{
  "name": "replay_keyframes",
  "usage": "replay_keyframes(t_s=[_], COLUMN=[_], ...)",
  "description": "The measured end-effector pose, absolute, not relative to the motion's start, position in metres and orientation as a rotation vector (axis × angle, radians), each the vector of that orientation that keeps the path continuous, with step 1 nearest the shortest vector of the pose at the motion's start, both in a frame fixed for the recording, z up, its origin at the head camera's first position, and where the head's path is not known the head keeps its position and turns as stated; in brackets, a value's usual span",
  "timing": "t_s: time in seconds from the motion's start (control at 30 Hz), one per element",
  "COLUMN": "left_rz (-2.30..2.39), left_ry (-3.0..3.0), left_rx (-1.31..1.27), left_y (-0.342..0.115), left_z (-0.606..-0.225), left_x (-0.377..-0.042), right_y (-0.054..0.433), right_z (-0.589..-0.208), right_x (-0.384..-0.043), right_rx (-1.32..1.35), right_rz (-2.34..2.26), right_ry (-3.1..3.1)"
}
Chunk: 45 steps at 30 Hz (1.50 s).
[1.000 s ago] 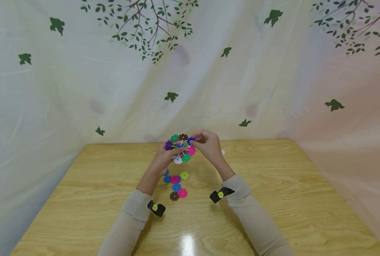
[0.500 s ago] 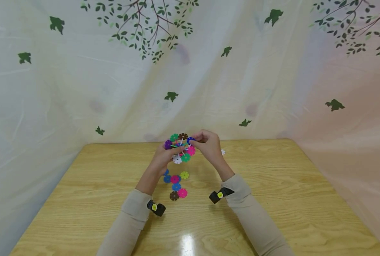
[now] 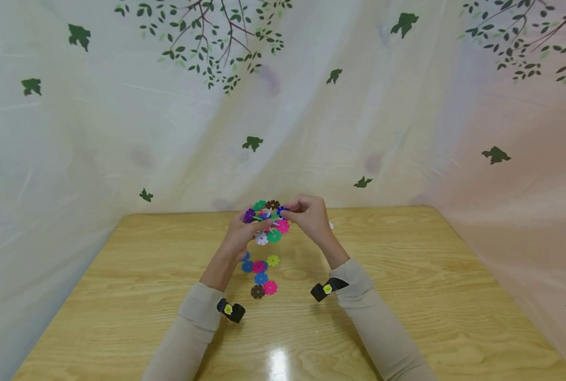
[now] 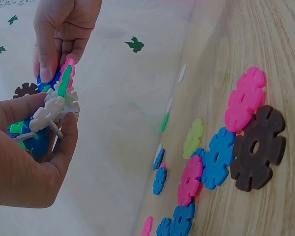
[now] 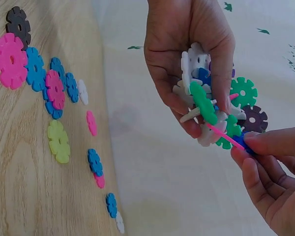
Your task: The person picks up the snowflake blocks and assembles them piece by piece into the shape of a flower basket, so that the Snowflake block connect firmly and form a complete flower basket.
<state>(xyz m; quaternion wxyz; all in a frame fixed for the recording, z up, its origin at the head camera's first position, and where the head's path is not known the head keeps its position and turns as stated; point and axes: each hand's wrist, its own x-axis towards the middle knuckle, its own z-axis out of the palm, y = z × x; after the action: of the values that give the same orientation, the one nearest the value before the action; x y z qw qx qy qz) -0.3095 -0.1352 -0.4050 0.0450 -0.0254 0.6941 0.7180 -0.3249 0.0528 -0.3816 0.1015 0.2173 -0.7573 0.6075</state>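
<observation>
Over the far part of the table, my left hand (image 3: 240, 233) grips a cluster of interlocking notched plastic discs (image 3: 274, 235). Its discs are green, brown, purple, pink and white, and some stand at angles to others. My right hand (image 3: 310, 216) pinches a dark blue notched disc (image 3: 281, 211) between thumb and fingers at the cluster's right edge. In the right wrist view this blue disc (image 5: 245, 142) sits beside the brown disc (image 5: 253, 119) and a pink disc seen edge-on. The left thumb and palm hide part of the cluster's middle.
Loose discs lie on the wooden table (image 3: 407, 296) below the hands: a brown disc (image 3: 257, 291), a pink disc (image 3: 270, 287), a yellow disc (image 3: 273, 260) and several blue ones. A white disc (image 3: 331, 225) lies beyond the right wrist. A leaf-patterned curtain (image 3: 311, 132) hangs behind the table.
The head view has shifted slightly. Both hands keep their holds, and the blue disc and cluster have tilted a little between them.
</observation>
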Motion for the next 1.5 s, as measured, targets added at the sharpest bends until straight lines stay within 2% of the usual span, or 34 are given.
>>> replay_keyframes(t_s=[0.3,0.7,1.23,1.5], left_rz=[2.192,2.195,2.156,2.149], left_ry=[2.143,2.152,2.125,2.113], left_rx=[-0.064,-0.06,-0.024,-0.062], left_y=[-0.139,-0.141,-0.143,-0.141], left_z=[-0.402,-0.4,-0.396,-0.397], left_x=[-0.307,-0.304,-0.306,-0.307], right_y=[0.045,0.045,0.048,0.056], right_z=[-0.363,-0.392,-0.391,-0.383], right_x=[-0.304,-0.328,-0.33,-0.329], right_rx=[0.613,0.653,0.71,0.744], right_rz=[1.794,1.791,1.857,1.653], right_ry=[-2.183,-2.122,-2.102,-2.317])
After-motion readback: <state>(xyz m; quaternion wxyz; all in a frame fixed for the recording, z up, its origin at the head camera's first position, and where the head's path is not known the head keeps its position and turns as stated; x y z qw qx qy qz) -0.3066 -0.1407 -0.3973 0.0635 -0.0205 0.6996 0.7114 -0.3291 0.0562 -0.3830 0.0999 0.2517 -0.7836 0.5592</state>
